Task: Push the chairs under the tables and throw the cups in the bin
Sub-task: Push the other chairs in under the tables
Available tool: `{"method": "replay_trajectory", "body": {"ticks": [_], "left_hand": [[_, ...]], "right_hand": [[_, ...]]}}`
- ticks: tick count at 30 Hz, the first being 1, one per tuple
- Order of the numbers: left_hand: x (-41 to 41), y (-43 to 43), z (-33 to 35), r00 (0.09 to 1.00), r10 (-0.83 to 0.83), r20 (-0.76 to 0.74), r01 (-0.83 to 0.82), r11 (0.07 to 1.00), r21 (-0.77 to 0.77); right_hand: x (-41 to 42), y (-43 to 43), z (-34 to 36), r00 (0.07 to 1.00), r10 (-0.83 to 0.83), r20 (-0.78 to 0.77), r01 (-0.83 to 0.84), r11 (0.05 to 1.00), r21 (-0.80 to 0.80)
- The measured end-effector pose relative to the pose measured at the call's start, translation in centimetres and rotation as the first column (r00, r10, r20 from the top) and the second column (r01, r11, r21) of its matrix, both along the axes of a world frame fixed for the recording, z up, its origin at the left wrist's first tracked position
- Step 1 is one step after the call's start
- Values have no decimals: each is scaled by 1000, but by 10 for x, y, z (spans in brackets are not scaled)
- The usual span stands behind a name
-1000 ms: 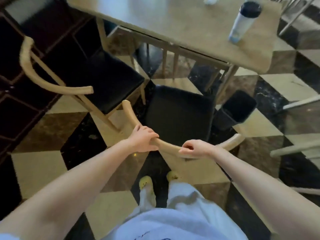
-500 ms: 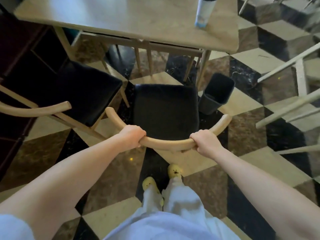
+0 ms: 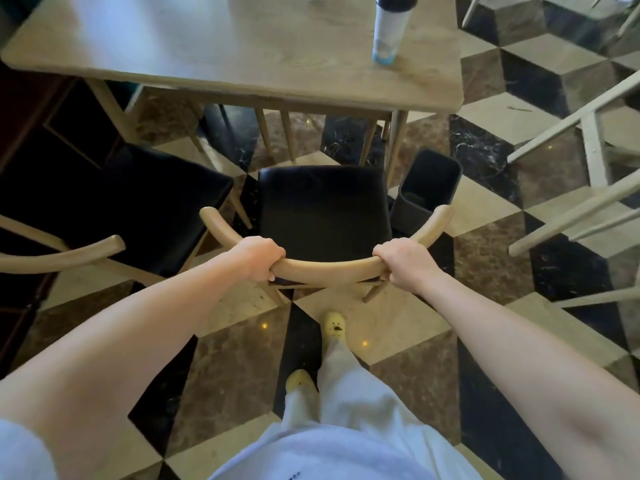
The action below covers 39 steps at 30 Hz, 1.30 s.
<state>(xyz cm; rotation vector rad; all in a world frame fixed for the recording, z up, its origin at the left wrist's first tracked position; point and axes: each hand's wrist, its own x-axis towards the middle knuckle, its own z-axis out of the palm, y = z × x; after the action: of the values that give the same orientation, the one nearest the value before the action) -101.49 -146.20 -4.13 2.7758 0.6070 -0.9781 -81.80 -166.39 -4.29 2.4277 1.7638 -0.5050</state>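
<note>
A wooden chair with a black seat and a curved backrest stands in front of me, facing the wooden table. My left hand grips the backrest's left part and my right hand grips its right part. The seat's front edge lies just short of the table's near edge. A white cup with a black lid stands upright on the table at the right. A black bin sits on the floor right of the chair, beside the table leg.
A second black-seated chair stands at the left, pulled out and angled. Pale wooden chair frames crowd the right side. Dark wall panelling runs along the left. The floor is checkered marble. Another chair's legs show under the table.
The chair has turned square to the table and moved a little towards it. Both hands went from loosely touching the backrest to firmly gripping it, further apart. I have stepped forward.
</note>
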Motion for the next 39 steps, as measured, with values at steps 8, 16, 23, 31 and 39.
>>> {"method": "replay_trajectory", "body": {"ticks": [8,16,23,31,39], "left_hand": [[48,49,2,1000,24,-1,-23,1000,19],[93,109,10,999,21,36,-22,1000,21],[117,135,4,999,40,25,-41,999,17],[144,160,-2,995,87,37,-87,996,-1],[158,177,-18,998,43,45,-44,999,8]], "right_hand": [[50,50,-2,1000,4,-9,-4,1000,31],[97,101,3,999,14,-33,-11,996,84],[121,126,-8,999,24,-36,-20,994,103],[148,152,-20,999,5,-32,0,991,135],[167,166,-33,998,10,-55,-3,990,139]]}}
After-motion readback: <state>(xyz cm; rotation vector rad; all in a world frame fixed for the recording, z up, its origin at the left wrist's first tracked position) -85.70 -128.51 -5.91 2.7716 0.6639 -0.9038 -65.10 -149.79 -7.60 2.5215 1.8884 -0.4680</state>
